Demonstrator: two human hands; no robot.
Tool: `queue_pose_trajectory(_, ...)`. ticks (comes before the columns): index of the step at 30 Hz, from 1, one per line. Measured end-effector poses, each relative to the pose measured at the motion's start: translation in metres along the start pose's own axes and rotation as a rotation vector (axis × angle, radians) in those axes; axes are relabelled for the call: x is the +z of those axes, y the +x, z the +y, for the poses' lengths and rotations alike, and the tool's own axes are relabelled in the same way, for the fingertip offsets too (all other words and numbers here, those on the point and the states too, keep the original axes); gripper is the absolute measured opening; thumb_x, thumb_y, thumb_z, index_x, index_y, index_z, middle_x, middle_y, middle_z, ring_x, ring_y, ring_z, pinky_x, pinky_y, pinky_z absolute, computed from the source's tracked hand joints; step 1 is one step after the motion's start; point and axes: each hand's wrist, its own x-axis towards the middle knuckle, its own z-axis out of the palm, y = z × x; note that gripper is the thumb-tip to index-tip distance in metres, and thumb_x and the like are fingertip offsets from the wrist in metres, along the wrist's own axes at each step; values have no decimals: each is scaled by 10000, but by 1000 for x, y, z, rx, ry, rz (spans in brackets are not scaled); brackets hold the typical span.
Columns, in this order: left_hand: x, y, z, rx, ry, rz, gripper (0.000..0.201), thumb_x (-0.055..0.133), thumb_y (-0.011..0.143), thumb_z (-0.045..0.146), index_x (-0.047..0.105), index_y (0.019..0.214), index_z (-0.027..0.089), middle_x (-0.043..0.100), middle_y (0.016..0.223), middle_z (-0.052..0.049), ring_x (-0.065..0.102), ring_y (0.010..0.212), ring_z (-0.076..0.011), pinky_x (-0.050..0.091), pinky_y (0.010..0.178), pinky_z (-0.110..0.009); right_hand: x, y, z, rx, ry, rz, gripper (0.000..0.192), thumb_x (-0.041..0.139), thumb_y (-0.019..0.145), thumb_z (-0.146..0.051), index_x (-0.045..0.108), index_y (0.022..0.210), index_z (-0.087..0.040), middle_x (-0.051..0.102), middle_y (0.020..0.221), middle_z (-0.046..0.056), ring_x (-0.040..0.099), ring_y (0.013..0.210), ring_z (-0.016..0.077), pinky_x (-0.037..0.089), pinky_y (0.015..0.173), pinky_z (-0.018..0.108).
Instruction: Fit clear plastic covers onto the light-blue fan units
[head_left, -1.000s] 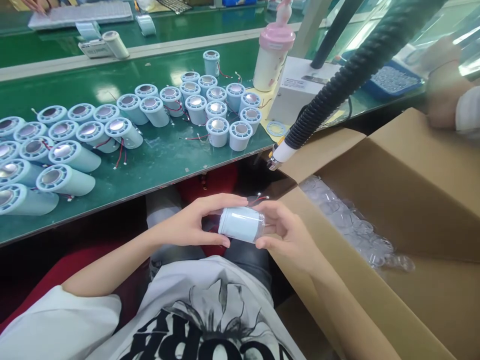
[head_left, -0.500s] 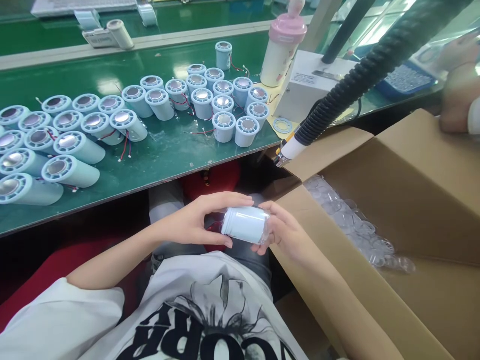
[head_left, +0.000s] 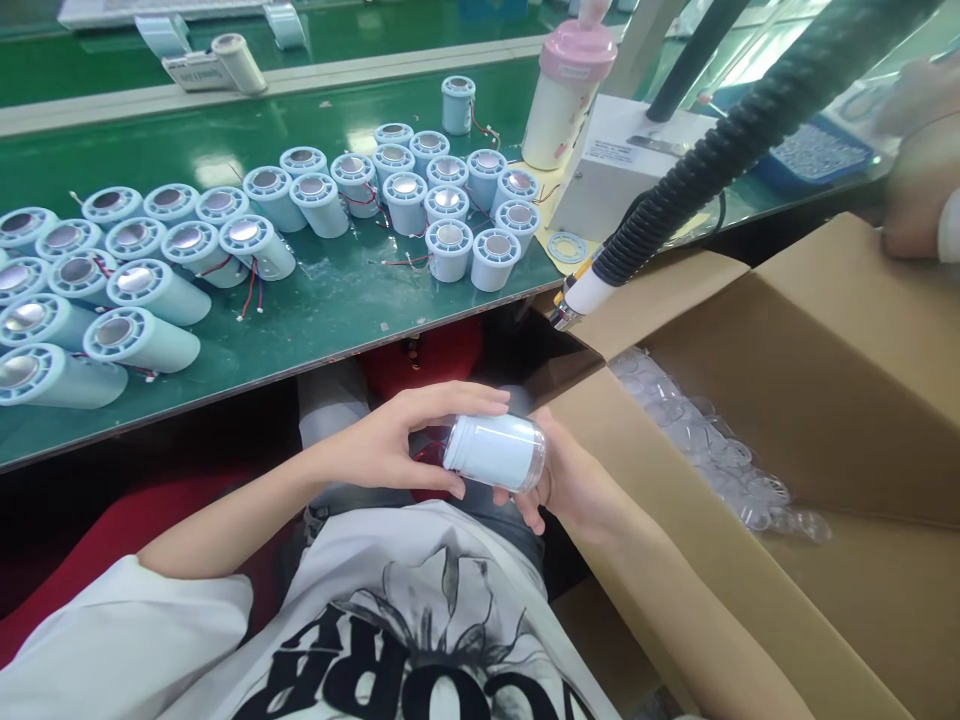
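Scene: A seated person works in the lap, below the edge of a green workbench (head_left: 330,300), beside an open cardboard box (head_left: 817,360).
Left hand: The left hand (head_left: 390,445) grasps the near end of a pale blue cylinder (head_left: 491,452), thumb beneath and fingers curled over the top.
Right hand: The right hand (head_left: 570,480) cups the far end, where a clear plastic cap (head_left: 534,455) sits over the cylinder; palm and fingers close around that end.
Where the cylinder is: Lying on its side between both hands, above the person's knees, just beside the box's near wall and clear of the bench.
On the bench: Rows of matching blue cylinders (head_left: 450,215), some upright, some on their sides, with thin red wires (head_left: 251,290) trailing from several. A pink-lidded bottle (head_left: 564,95) stands next to a white box-shaped unit (head_left: 622,170).
Overhead: A black ribbed hose (head_left: 720,150) hangs down to the box's corner.
In the box: A heap of clear plastic caps (head_left: 705,440).
Nearby: Another person's hand (head_left: 915,190) rests at the box's far edge.
Risk: The cap looks as though it could seat crooked if pressed off-axis. A loose grip could drop the cylinder to the floor. Whether this unit's wires are tucked in cannot be told; if they are not, the cap could pinch them.
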Motion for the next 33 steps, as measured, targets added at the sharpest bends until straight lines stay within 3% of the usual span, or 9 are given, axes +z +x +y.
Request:
queue_pose_trajectory(7, 7, -3, 1, -51, -5, 43, 640, 752, 691, 139, 523, 1272, 275, 490, 1338, -110, 511, 1206, -263, 499, 921, -333, -1, 1, 5, 65, -35, -62, 765, 237, 776, -808, 605, 863, -143, 590, 528, 15, 412, 300, 57, 294, 287, 158)
queue_pose_trajectory(9, 10, -3, 4, -149, -72, 68, 626, 736, 715, 159, 502, 1283, 272, 493, 1325, -105, 540, 1163, -250, 517, 890, -320, -5, 0, 10, -143, -133, 8, 768, 284, 750, -823, 582, 1016, -167, 641, 666, 37, 503, 393, 87, 373, 331, 180)
queue_pose_trajectory(11, 11, -4, 7, -249, -150, 99, 609, 722, 738, 184, 485, 1292, 275, 528, 1279, -89, 576, 1103, -230, 527, 865, -310, -10, -1, 13, -464, -325, 123, 729, 515, 711, -754, 488, 1227, -239, 664, 1010, 88, 662, 746, 179, 555, 573, 276)
queue_pose_trajectory(13, 12, -3, 8, -316, -228, 125, 590, 703, 763, 212, 470, 1301, 277, 574, 1213, -74, 608, 1033, -211, 537, 819, -291, -15, -3, 14, -776, -621, 194, 671, 724, 701, -518, 457, 1287, -330, 547, 1303, 75, 565, 1146, 250, 519, 911, 408)
queue_pose_trajectory(15, 11, -3, 7, -347, -269, 121, 592, 686, 782, 235, 451, 1323, 282, 604, 1173, -67, 629, 975, -199, 539, 782, -278, -18, -5, 14, -939, -868, 203, 537, 744, 741, -274, 538, 1228, -368, 487, 1391, 32, 456, 1282, 259, 416, 1046, 463)
queue_pose_trajectory(17, 9, -3, 6, -326, -244, 92, 646, 710, 762, 230, 442, 1345, 302, 587, 1233, -65, 615, 1028, -210, 528, 834, -289, -18, -6, 13, -928, -873, 177, 504, 709, 771, -183, 566, 1212, -379, 508, 1380, 13, 476, 1271, 243, 429, 1043, 445)
queue_pose_trajectory(22, 4, -1, 8, -259, -189, 35, 715, 717, 751, 165, 417, 1375, 345, 448, 1422, -60, 497, 1240, -242, 467, 987, -328, -15, -5, 12, -676, -399, 90, 475, 700, 790, -311, 554, 1233, -401, 666, 1146, -16, 646, 1012, 178, 565, 854, 332)
queue_pose_trajectory(28, 8, -1, -2, -400, -363, 41, 728, 733, 731, 171, 424, 1377, 300, 595, 1251, -69, 620, 1051, -217, 524, 878, -314, -18, -6, 7, -693, -580, 191, 467, 769, 706, -225, 653, 1137, -362, 626, 1225, -12, 669, 863, 162, 577, 774, 299)
queue_pose_trajectory(33, 6, 0, -11, -515, -436, 90, 689, 721, 743, 268, 425, 1364, 231, 684, 927, -44, 648, 716, -149, 531, 640, -232, -14, 3, 4, -546, -655, 149, 481, 681, 791, -331, 571, 1259, -317, 673, 1139, -9, 678, 785, 157, 558, 758, 299)
